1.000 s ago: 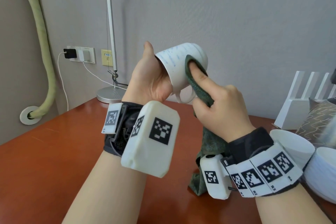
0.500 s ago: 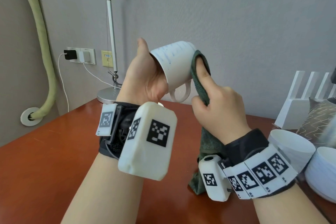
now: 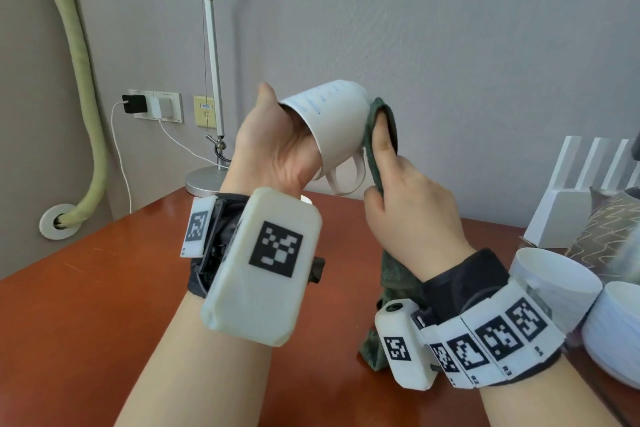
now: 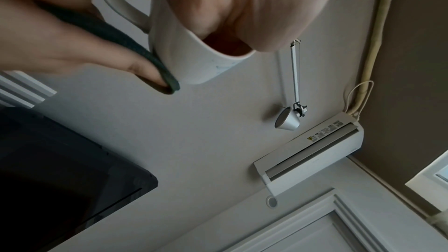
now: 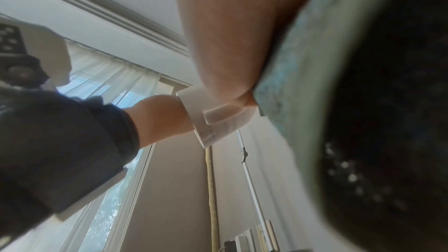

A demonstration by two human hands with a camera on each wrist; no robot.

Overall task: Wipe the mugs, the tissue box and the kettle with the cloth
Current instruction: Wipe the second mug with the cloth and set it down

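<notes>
We hold the white mug (image 3: 332, 128) in the air above the red-brown bench (image 3: 86, 315), tipped on its side with the mouth to the left and the handle hanging down. Our left hand (image 3: 273, 149) grips it at the rim, fingers tucked inside the mouth. Our right hand (image 3: 408, 208) pinches the green cloth (image 3: 372, 146), a fingertip pressing a fold of it against the mug's base on the right; the loose end hangs down toward the bench. To wipe well, we judge it best to press firmly through the cloth and turn the mug with the left hand, so the base and then the wall pass under it. Two more white mugs (image 3: 554, 284) stand at the near right, beside a patterned tissue box (image 3: 609, 236).
</notes>
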